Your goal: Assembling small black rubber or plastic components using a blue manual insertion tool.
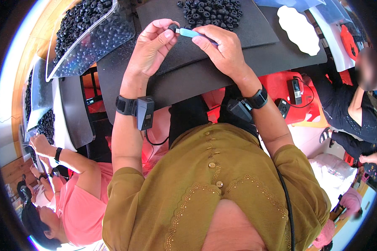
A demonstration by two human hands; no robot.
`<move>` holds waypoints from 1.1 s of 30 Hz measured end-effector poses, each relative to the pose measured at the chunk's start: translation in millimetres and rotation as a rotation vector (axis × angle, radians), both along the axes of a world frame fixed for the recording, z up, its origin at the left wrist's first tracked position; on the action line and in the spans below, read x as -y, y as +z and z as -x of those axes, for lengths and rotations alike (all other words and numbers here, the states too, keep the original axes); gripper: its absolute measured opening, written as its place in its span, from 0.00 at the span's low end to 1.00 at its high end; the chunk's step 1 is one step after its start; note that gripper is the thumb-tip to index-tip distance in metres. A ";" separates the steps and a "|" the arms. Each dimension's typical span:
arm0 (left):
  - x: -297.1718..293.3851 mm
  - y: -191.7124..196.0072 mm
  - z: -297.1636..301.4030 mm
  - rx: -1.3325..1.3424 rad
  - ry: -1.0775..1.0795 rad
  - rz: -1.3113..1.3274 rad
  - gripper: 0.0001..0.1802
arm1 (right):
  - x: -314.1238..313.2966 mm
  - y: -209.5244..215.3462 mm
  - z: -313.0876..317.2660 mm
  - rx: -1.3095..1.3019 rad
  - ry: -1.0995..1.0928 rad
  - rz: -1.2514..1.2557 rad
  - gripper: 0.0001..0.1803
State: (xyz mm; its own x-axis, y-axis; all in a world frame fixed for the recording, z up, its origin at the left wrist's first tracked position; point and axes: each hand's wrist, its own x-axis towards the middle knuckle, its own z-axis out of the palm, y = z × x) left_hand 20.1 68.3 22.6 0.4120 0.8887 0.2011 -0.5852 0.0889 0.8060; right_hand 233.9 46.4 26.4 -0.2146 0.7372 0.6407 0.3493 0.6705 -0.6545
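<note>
Between the thumb and fingers of my left hand (151, 48) is a small round black rubber-like piece (172, 27). My right hand (225, 48) is closed around a small trimming tool with a light blue handle (189, 33). The tool's short metal tip meets the black piece, or lies right beside it. Both hands are raised over the near part of a dark board (255, 35). Just beyond them on that board lies a pile of similar black pieces (211, 13), several with holes through the middle.
A clear plastic bin (92, 52) full of black pieces stands at the left. At the right of the dark table (297, 58) lies a white scalloped-edged sheet (298, 31). A red stool (276, 79) carries small devices with cables. Co-workers sit at left and right.
</note>
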 end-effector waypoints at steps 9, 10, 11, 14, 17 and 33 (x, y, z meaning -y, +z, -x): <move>-1.6 -4.0 -0.2 0.040 -0.050 0.089 0.13 | 0.8 3.8 0.1 -0.088 -0.021 -0.049 0.17; -2.3 -6.4 -0.2 0.040 -0.051 0.089 0.13 | 2.1 4.9 0.8 -0.050 0.022 -0.062 0.19; -2.9 -7.5 -0.8 0.038 -0.049 0.094 0.13 | 2.7 5.6 2.0 -0.011 0.064 -0.074 0.22; -2.5 -7.7 -2.7 0.027 -0.044 0.097 0.12 | 4.3 6.9 7.0 0.033 0.050 -0.124 0.23; -2.3 -6.5 -4.4 0.012 -0.048 0.093 0.12 | 5.0 8.0 6.5 0.063 0.040 -0.118 0.22; -5.1 -7.5 0.1 0.157 -0.121 0.170 0.15 | 2.8 4.6 3.7 0.041 0.059 -0.125 0.14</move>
